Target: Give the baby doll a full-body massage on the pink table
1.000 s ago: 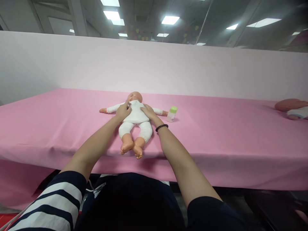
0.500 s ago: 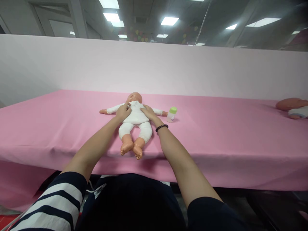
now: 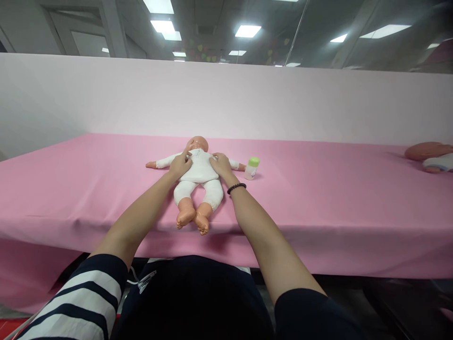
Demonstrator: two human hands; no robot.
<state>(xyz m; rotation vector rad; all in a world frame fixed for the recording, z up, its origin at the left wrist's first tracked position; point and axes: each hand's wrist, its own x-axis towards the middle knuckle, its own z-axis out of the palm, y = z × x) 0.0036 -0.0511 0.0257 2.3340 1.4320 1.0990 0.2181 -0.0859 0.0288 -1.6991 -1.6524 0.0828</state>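
A baby doll in a white bodysuit lies on its back on the pink table, arms spread, bare feet toward me. My left hand rests on the doll's chest at its right shoulder, fingers curled against the fabric. My right hand, with a dark bead bracelet at the wrist, lies on the doll's other shoulder, fingers bent onto the cloth. Whether the fingers pinch the fabric or only press on it is unclear.
A small bottle with a green cap stands just right of the doll's hand. At the far right edge lies another doll-like pink object. A pale pink backdrop rises behind the table.
My right hand has shifted slightly up toward the doll's shoulder. The left hand and the doll stay put.
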